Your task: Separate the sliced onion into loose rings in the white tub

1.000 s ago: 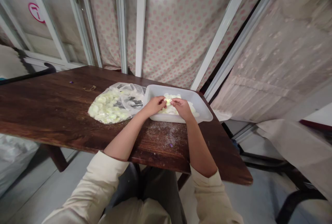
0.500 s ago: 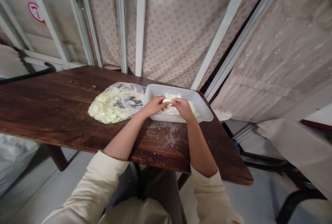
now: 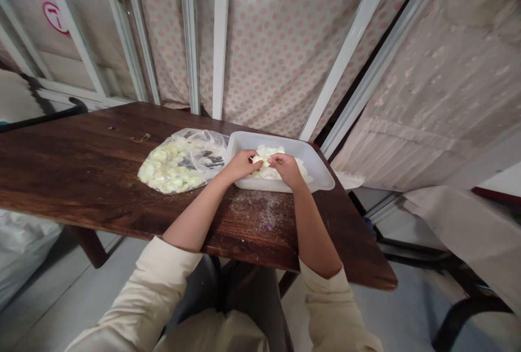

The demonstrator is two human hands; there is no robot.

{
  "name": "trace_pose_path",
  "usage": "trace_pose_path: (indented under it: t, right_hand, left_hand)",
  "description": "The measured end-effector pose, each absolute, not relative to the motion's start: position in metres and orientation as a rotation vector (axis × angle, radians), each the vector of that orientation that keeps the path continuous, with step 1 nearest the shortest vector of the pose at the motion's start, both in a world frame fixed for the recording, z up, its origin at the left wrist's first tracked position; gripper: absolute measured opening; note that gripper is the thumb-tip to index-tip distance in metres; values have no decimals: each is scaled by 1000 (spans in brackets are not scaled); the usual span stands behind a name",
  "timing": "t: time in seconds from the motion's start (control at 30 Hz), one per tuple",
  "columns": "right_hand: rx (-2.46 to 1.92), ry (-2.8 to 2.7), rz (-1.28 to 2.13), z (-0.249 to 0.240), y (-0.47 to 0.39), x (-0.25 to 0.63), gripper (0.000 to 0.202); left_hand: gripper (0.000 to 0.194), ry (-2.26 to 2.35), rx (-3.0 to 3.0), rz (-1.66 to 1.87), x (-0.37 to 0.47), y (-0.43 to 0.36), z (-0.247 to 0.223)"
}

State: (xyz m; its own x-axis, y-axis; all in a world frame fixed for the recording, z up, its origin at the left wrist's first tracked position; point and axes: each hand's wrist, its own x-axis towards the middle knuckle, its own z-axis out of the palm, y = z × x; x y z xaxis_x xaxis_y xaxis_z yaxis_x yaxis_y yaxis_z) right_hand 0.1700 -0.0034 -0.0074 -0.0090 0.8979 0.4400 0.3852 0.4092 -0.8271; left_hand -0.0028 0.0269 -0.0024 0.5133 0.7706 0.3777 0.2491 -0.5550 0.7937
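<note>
Over a white plastic tub (image 3: 321,170), my left hand (image 3: 241,165) pinches a small pale yellow-green piece (image 3: 261,160) between thumb and fingers. From the other side, my right hand (image 3: 285,168) closes its fingertips on the same piece or one touching it; which cannot be made out. Beneath them, a heap of thin pale round pieces (image 3: 273,151) lies in the tub. Left of the tub is a clear plastic bag (image 3: 199,136) with many similar pale yellow-green pieces (image 3: 163,170) inside, its loose end close to the tub's wall.
The dark wooden table (image 3: 81,151) carries white granules (image 3: 260,208) near its front edge and a thin yellowish loop (image 3: 140,138) behind the bag. A polka-dot curtain (image 3: 277,58) hangs behind white frames. A chair (image 3: 468,314) stands to the right, and a large plastic bag (image 3: 24,249) to the left.
Both hands stay over the tub. The fingertips have drawn very slightly apart, and more of the pale piece shows between them. The bag and tub have not moved.
</note>
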Motion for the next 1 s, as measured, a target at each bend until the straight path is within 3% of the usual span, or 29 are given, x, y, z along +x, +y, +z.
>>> trace_pose_path:
  t: [0.33,0.7,0.87,1.0]
  right_hand:
    - [-1232,-1455,478,-8,-4,168,32]
    - [-1251,-1447,432,-13,3,174,24]
    - [-1249,-1537,363,-7,-5,166,39]
    - [-1162,-1767,293,-4,-8,163,29]
  left_hand:
    - [20,913,2135,1104,-3,25,1]
    - [18,928,2129,1139,-3,24,2]
    - [18,905,2134,1128,-3,23,3]
    - [17,869,2155,1110,-2,24,2]
